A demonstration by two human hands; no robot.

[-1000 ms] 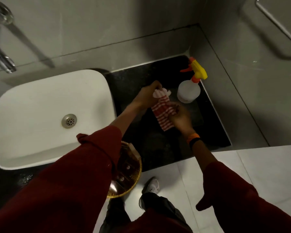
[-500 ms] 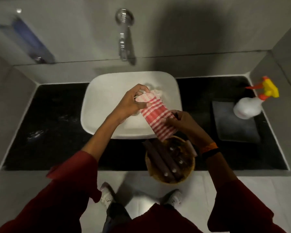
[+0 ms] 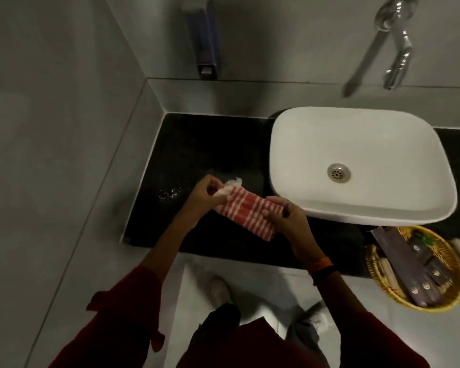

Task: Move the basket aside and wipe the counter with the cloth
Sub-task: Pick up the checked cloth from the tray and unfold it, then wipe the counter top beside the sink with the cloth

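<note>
A red-and-white striped cloth [image 3: 243, 211] is stretched between both my hands above the left part of the black counter [image 3: 197, 152]. My left hand [image 3: 203, 193] pinches its far white end; my right hand [image 3: 284, 215] grips its near end. A yellow woven basket [image 3: 377, 281] holding dark pouches and rolled items sits at the counter's front edge on the right, below the sink and apart from both hands.
A white basin [image 3: 356, 144] stands on the counter right of my hands, with a chrome wall tap [image 3: 398, 46] above it. A wall dispenser [image 3: 205, 38] hangs at the back. A small wet speckled patch [image 3: 170, 193] lies left of my left hand. Grey walls close the left corner.
My hands carried the cloth leftward, from the counter's right end by the spray bottle, across the sink, to the left section. The spray bottle has left the view; the basket now appears at right.
</note>
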